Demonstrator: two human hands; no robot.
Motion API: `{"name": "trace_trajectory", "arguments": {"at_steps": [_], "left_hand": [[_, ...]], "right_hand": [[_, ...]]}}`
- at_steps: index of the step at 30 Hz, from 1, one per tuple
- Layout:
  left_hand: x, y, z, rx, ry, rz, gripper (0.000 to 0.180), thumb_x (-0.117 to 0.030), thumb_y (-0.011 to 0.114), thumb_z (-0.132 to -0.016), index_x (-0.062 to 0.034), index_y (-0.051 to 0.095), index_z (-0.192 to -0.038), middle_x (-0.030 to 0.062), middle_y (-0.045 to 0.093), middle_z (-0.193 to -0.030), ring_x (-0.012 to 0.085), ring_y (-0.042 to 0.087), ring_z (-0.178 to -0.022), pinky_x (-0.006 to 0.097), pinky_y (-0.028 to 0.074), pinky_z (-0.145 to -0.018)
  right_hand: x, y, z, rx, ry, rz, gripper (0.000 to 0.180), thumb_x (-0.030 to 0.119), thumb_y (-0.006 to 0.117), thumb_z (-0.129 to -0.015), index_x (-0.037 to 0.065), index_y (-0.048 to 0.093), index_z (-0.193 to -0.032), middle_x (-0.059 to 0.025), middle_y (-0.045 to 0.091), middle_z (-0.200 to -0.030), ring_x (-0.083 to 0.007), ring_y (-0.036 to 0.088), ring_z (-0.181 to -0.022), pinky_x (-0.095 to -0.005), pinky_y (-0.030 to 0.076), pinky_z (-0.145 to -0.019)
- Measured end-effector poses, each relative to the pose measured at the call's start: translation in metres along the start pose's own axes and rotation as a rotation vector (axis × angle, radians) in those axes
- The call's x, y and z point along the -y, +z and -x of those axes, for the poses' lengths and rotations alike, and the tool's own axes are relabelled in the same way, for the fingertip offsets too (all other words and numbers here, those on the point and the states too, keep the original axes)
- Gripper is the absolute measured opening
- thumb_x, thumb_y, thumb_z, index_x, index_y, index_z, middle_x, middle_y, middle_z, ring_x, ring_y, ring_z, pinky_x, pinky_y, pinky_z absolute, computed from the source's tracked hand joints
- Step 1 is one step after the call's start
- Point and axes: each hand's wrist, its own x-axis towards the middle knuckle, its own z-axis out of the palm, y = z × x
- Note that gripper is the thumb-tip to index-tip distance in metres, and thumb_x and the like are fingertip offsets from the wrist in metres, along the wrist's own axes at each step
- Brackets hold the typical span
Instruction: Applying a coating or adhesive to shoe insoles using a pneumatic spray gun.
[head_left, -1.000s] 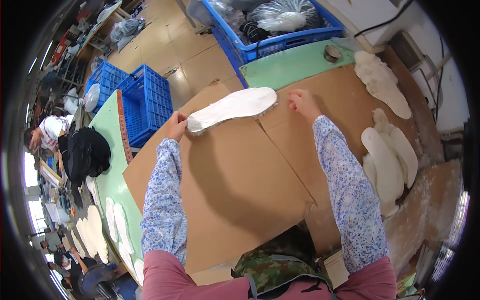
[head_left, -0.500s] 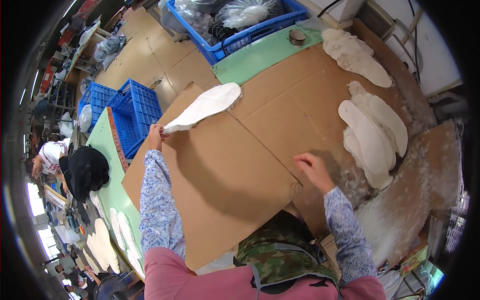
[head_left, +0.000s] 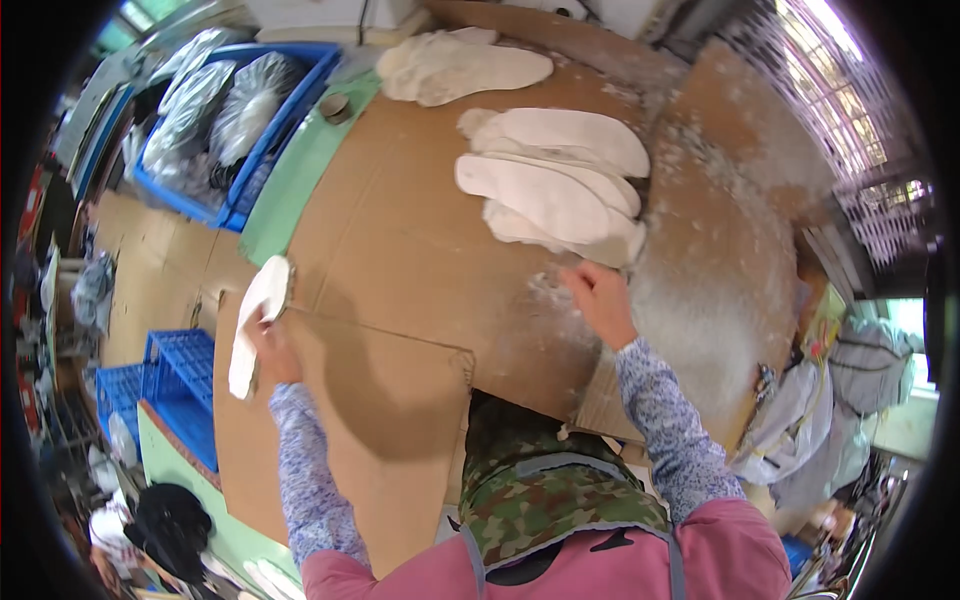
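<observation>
A white, shoe-sole-shaped insole with a fuzzy edge (head_left: 268, 287) lies near the left edge of the brown cardboard (head_left: 400, 260). My left hand (head_left: 275, 348) rests over its middle, fingers loosely apart and touching its upper face; they hide part of it. To the right, my right hand (head_left: 603, 302) hovers over the cardboard with its fingers curled together and nothing visible in them. Just beyond that hand lies a pile of several white insoles (head_left: 545, 195), overlapping, some showing fleecy edges. Farther back sits another fleecy white stack (head_left: 460, 68).
A blue crate (head_left: 230, 215) of clear plastic bags stands at the far left. Beside it, a roll of tape (head_left: 335, 108) sits on the green tabletop (head_left: 280, 200). More blue crates (head_left: 180, 385) are at left. White fluff (head_left: 700, 290) covers the cardboard at right.
My view has turned to the right. My left hand has moved from the insole's narrow end to its middle. My right hand is now closer to the insole pile.
</observation>
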Motion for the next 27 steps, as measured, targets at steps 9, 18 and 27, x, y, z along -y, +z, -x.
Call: {"name": "trace_trajectory", "arguments": {"at_steps": [9,18,27], "left_hand": [[-0.243,0.227,0.023,0.523,0.648,0.171,0.054,0.003,0.052,-0.073,-0.0060,0.047,-0.126,0.0149,0.053,-0.120,0.0355,0.046,-0.113,0.046,0.036,-0.098],[-0.335,0.244,0.016,1.093,0.644,-0.155,0.049,-0.006,0.056,-0.077,-0.0132,0.048,-0.126,0.0087,0.058,-0.110,0.0303,0.053,-0.107,0.043,0.033,-0.099],[-0.385,0.221,0.208,1.771,-0.201,0.574,0.024,-0.016,0.054,-0.090,-0.0042,0.054,-0.111,-0.0010,0.053,-0.088,0.0083,0.049,-0.082,0.024,0.041,-0.080]], "right_hand": [[-0.036,-0.031,-0.102,-0.199,-0.111,0.255,0.025,0.020,0.064,-0.073,0.004,0.064,-0.092,-0.0166,0.062,-0.099,-0.0344,0.059,-0.093,-0.0427,0.047,-0.080],[-0.008,-0.144,-0.029,-0.319,-0.489,-0.073,0.021,0.011,0.062,-0.080,0.003,0.061,-0.099,-0.0143,0.061,-0.085,-0.0307,0.060,-0.076,-0.0376,0.048,-0.068],[-0.164,-0.246,0.126,-0.381,-0.037,-0.355,0.021,0.020,0.057,-0.089,0.003,0.061,-0.101,-0.0041,0.060,-0.073,-0.0115,0.053,-0.062,-0.0278,0.043,-0.055]]}}
